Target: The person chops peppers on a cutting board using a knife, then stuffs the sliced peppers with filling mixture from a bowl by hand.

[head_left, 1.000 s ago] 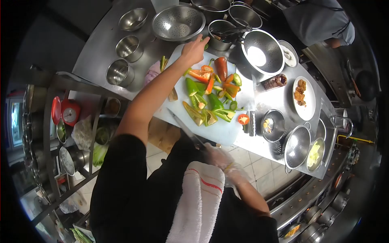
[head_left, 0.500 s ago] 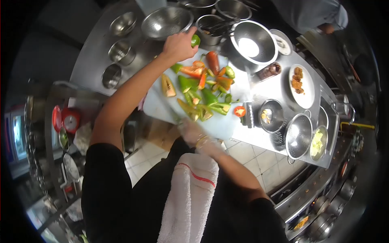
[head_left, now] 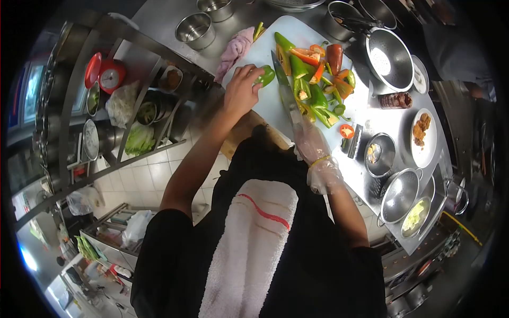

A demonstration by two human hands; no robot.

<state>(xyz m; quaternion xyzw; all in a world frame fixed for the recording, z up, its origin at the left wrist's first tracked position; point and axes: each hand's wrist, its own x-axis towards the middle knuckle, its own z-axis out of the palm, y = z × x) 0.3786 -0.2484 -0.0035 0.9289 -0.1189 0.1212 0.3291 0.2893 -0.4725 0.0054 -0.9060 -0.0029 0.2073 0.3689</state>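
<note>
We record one green pepper (head_left: 266, 76), cut peppers (head_left: 318, 97) in green, red and orange, white cutting board (head_left: 262, 100), pink cloth (head_left: 237, 49), white terry towel (head_left: 254, 238) striped red and tan, yellow wristband (head_left: 321, 159), black shirt (head_left: 164, 249).

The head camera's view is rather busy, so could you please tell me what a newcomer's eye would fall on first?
Most likely the heap of cut peppers, red, orange and green, bright against the pale cutting board at upper centre. Along its left edge runs the long knife in the gloved right hand; further left, the bare left hand holds a green pepper. Below, a white towel with a red stripe lies over black clothing.
</note>
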